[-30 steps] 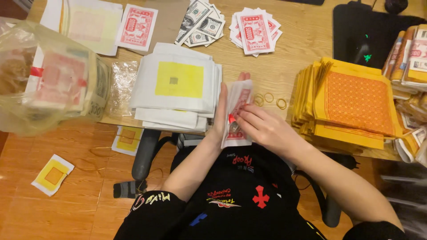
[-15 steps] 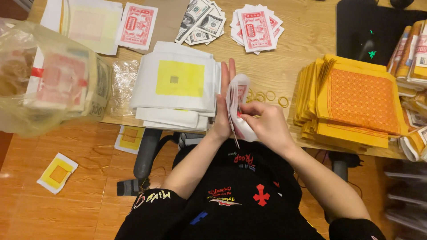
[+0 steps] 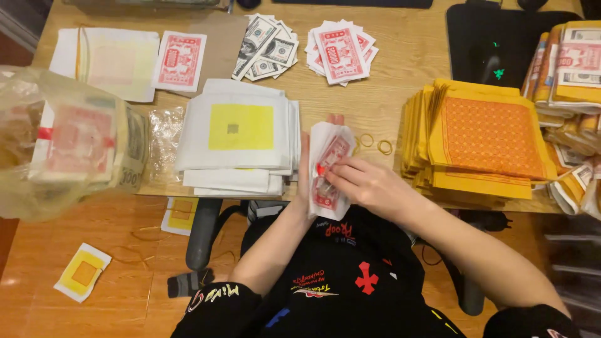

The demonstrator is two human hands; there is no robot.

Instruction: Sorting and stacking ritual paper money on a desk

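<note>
A small stack of red and white paper notes stands on edge over my lap, just at the table's front edge. My left hand props the stack from behind, mostly hidden by it, fingertips showing above. My right hand lies on the front of the stack, fingers curled onto the top note. To the left sits a pile of white sheets with a yellow square.
A stack of orange and yellow paper lies right, with rubber bands beside it. Grey banknote-style notes and red notes fan out at the back. A clear bag of bundles sits left. Yellow sheets lie on the floor.
The note stack has turned from edge-on to face the camera more, and my right hand has slid down onto its front. Both hands stay over my lap.
</note>
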